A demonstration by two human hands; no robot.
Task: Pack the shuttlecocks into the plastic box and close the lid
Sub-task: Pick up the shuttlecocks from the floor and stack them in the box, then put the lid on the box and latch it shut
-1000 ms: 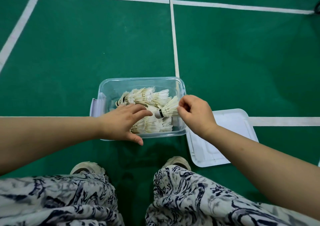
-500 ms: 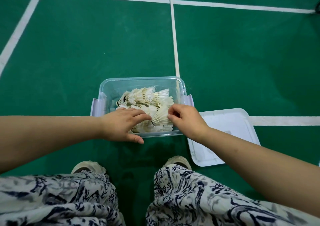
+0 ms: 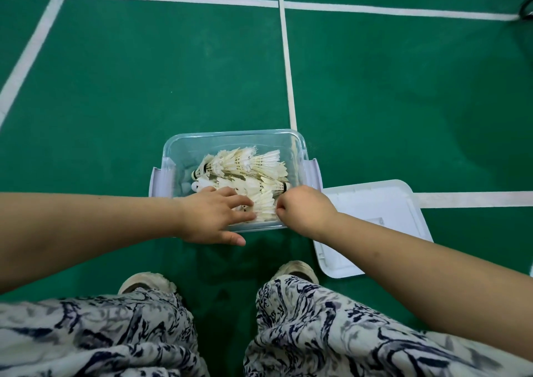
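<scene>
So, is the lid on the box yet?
Off. The lid lies flat on the floor beside the plastic box, whose open top shows the shuttlecocks.

Left hand [image 3: 213, 218] flat and right hand [image 3: 302, 212] curled rest on feather shuttlecocks [image 3: 245, 171] in the clear plastic box [image 3: 230, 134], white lid [image 3: 375, 203] alongside.

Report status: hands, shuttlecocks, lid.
Left hand flat on white feather shuttlecocks; right hand curled at pile, grip unclear. Clear plastic box open, white plastic lid on green floor beside it.
</scene>
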